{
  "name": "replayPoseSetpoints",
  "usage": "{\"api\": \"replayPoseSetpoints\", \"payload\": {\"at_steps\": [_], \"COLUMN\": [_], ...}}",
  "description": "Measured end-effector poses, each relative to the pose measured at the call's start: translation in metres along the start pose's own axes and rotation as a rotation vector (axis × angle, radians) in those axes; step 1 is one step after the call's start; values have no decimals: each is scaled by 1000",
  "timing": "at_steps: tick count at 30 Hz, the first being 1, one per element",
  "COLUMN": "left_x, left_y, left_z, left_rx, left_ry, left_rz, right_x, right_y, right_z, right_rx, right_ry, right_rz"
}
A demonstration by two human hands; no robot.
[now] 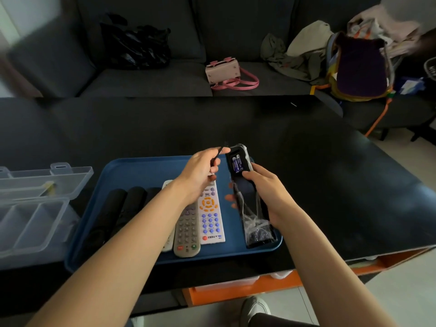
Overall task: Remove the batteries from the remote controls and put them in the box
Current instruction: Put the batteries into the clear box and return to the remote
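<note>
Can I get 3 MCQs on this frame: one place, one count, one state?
1. Where is the clear plastic box?
A. On the sofa
B. On the table, left of the blue tray
C. Inside the tray

2. How many batteries show in the opened remote?
A. None
B. Two
C. Four

3. What state is that remote's battery bay in?
A. Cover on
B. Open, batteries still seated
C. Open and emptied

Key: 1 B, the box sits on the black table beside the tray's left edge. 2 B, two blue cells lie side by side in the bay. 3 B, the left hand pinches a thin dark piece, likely the cover, while the right hand grips the remote with both cells in place.
</note>
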State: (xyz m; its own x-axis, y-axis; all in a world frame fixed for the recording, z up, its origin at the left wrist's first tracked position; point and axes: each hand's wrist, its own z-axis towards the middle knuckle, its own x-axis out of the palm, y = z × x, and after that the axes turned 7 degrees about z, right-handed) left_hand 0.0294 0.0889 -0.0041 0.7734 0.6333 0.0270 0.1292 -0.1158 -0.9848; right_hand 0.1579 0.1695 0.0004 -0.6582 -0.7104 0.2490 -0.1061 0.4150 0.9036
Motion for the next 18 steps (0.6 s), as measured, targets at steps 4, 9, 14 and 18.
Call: {"api": "replayPoseSetpoints", "payload": {"at_steps": [4, 9, 14, 18], "left_x": [-13, -21, -25, -25], "left_y": [14, 13, 8, 7], "left_z": [-12, -16, -20, -21], "left_rx": [58, 101, 285, 312], "left_ry": [-65, -208, -264, -353], "left_rz": [96, 10, 195, 176], "right_x": [11, 19, 21, 23], "right_y": [-1, -5, -6, -5], "right_z": [-1, 0, -2, -4], "right_rx": [4, -9, -15, -14], "right_ry": [31, 65, 130, 148], "right_rz": [-43, -43, -82, -65]}}
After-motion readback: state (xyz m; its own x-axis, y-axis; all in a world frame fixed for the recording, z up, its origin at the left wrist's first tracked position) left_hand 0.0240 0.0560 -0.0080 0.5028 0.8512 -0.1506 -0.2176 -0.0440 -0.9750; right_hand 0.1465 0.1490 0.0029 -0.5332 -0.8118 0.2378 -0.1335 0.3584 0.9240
